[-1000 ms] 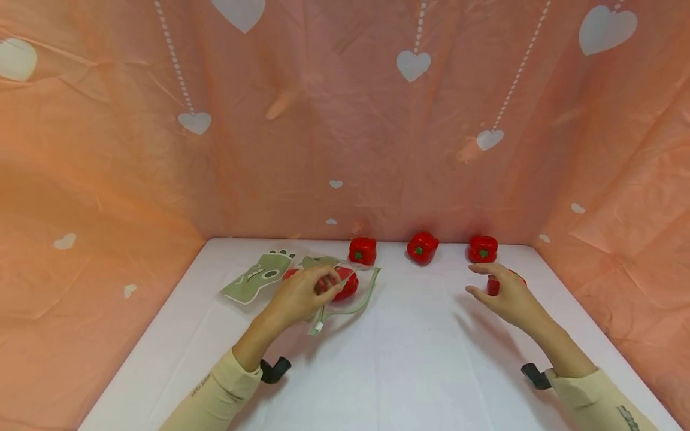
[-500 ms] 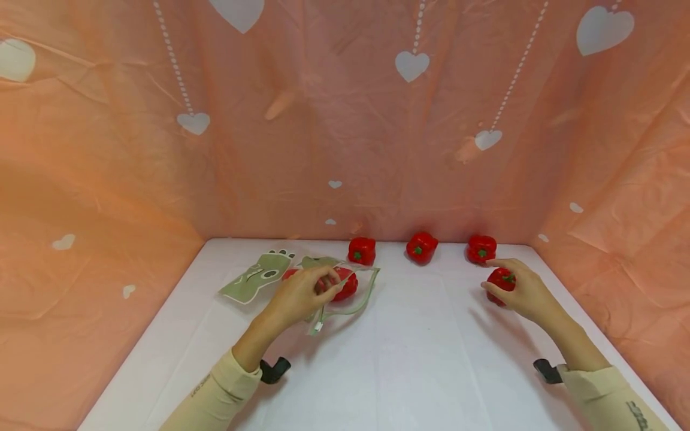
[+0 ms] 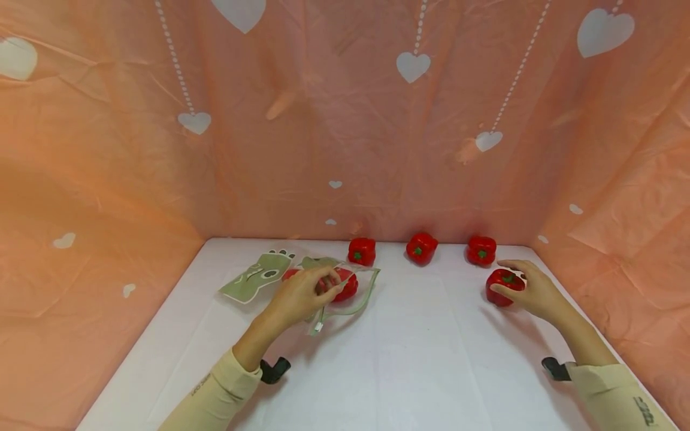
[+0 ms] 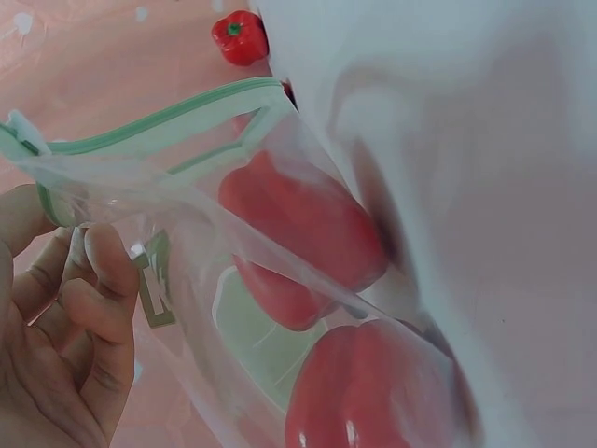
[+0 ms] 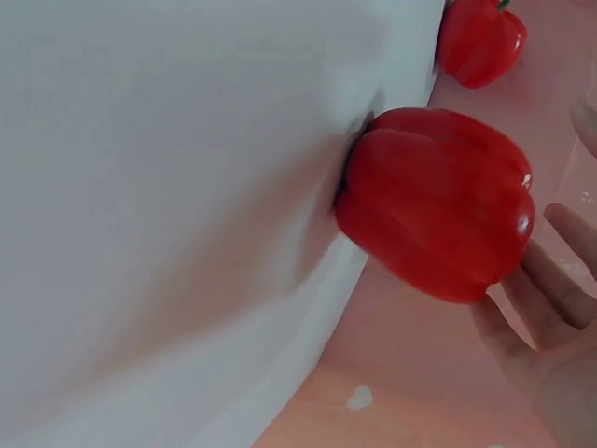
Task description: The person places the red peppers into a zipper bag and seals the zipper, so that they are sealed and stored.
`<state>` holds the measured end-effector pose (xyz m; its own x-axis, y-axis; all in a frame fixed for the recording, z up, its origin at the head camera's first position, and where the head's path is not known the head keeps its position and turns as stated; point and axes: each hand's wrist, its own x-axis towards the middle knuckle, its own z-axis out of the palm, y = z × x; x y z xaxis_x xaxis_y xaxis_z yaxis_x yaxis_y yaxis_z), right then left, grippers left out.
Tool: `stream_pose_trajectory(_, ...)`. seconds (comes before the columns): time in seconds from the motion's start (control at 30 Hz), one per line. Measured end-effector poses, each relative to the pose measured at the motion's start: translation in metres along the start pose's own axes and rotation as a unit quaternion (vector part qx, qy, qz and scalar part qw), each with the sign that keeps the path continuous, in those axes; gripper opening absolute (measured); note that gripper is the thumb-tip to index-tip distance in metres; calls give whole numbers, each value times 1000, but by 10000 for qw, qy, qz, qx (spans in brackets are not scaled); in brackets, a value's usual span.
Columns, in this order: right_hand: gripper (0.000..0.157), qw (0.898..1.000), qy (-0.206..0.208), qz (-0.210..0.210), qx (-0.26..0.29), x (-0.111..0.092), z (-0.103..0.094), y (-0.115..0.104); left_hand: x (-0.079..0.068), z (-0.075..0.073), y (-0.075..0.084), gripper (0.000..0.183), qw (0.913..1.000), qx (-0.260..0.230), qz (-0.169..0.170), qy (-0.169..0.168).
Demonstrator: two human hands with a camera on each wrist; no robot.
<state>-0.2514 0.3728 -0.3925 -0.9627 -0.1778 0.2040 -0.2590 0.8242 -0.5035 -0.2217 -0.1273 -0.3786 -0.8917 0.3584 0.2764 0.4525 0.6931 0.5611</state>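
My left hand pinches the rim of a clear zip bag with green edging and a white slider. Two red bell peppers lie inside the bag, seen through the plastic in the left wrist view. Over on the right, my right hand is spread around a red bell pepper standing on the table, its green stem facing up. In the right wrist view the fingers lie beside that pepper and the thumb is apart from it. Whether the fingers touch it I cannot tell.
Along the back of the white table sit three more red bell peppers: one behind the bag, one in the middle and one at the right. A pink cloth with white hearts encloses the back and sides.
My right hand has moved rightward and come around the right-hand pepper, which now shows more fully beside the fingers. The left hand and the bag have stayed in place.
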Motion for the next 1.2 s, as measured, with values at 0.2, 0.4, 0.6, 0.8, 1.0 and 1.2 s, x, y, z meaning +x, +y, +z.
stream_pose_trajectory(0.2, 66, 9999, -66, 52, 55, 1, -1, 6, -1, 1, -1, 11, 10000, 5, 28, 35)
stream_pose_trajectory(0.4, 74, 9989, -338, 326, 76, 0, -1, 9, -1, 0, 0, 10, 10000, 3, -26, 4)
stream_pose_trajectory(0.6, 74, 9985, -360, 407, 51, 2, 0, 13, -1, 0, 0, 10, 10000, -40, -47, 33)
stream_pose_trajectory(0.8, 72, 9984, -369, 415, 55, 2, 2, 19, -1, -1, -1, 9, 10000, -50, 77, -4)
stream_pose_trajectory(1.0, 76, 9975, -456, 531, 85, 3, 2, 23, -1, -1, -2, 9, 9999, -49, 146, -2)
stream_pose_trajectory(1.2, 87, 9918, -737, 1041, 78, 4, 0, 25, -1, 0, -2, 10, 9999, -13, 136, 53)
